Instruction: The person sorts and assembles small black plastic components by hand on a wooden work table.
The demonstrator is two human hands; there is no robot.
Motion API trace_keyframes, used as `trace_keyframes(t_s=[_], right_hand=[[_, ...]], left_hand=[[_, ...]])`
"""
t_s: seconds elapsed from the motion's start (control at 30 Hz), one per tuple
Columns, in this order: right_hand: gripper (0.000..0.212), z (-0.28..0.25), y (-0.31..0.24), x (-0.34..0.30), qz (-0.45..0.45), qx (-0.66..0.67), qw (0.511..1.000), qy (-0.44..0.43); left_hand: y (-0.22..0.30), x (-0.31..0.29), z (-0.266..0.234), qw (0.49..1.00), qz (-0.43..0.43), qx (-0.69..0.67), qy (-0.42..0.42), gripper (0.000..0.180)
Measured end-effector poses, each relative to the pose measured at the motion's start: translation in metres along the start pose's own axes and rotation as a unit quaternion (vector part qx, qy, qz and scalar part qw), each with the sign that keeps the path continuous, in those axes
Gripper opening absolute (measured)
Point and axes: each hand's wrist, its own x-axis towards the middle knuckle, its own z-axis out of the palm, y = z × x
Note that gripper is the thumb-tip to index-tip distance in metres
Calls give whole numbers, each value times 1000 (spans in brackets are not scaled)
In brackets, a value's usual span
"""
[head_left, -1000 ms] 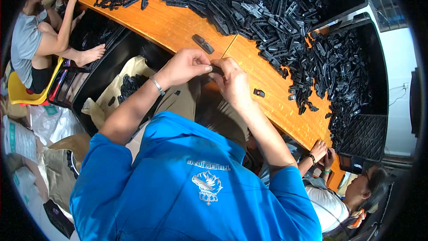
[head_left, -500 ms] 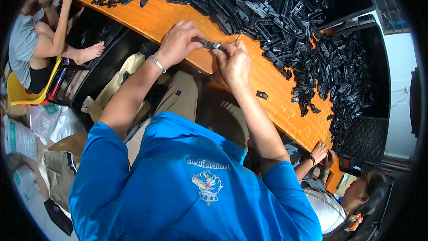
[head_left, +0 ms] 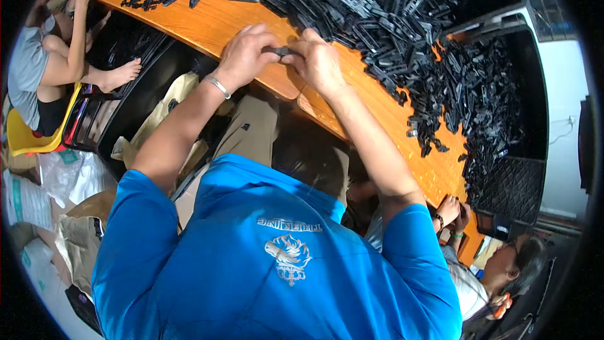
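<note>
Between my two hands is a small dark plastic part, held over the front edge of the wooden table. My left hand, with a metal bracelet at the wrist, pinches its left end between thumb and fingers. Thumb and bent fingers of my right hand close on its right end. Much of the part is covered by my fingertips, so its exact kind does not show. A large heap of black plastic parts spreads across the table just beyond my hands.
More black parts fill an open black bin at the right. One person sits on a yellow chair at the left; another person works at the lower right. Paper and plastic bags lie left of my legs.
My right hand has turned, its knuckles now facing up and its fingers wrapped further over the part. The part shows less of its surface. My right forearm now covers where two small pieces lay.
</note>
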Motion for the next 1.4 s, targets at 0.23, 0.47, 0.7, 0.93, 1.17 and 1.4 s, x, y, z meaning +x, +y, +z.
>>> trace_keyframes(t_s=[0.23, 0.47, 0.7, 0.93, 1.17, 1.4], right_hand=[[28, -68, 7, -77, 53, 16, 998, -25], [33, -132, 8, -206, 322, 11, 946, 9], [36, -102, -3, -210, 230, -64, 970, 48], [29, -102, -8, -196, 236, -98, 967, 25], [25, -100, -6, -188, 236, -94, 967, -29], [30, -98, -14, -178, 222, -114, 967, -54]], left_hand=[[-2, -52, -95, 969, -101, -11, -224, 25], [-1, -73, -108, 975, -191, -51, -102, 28], [40, -13, -24, 997, -50, -3, -60, 24], [47, 41, 33, 994, 56, 96, 9, 33], [37, 53, 41, 982, 107, 153, 19, 17], [33, 21, 33, 979, 113, 147, 82, 16]])
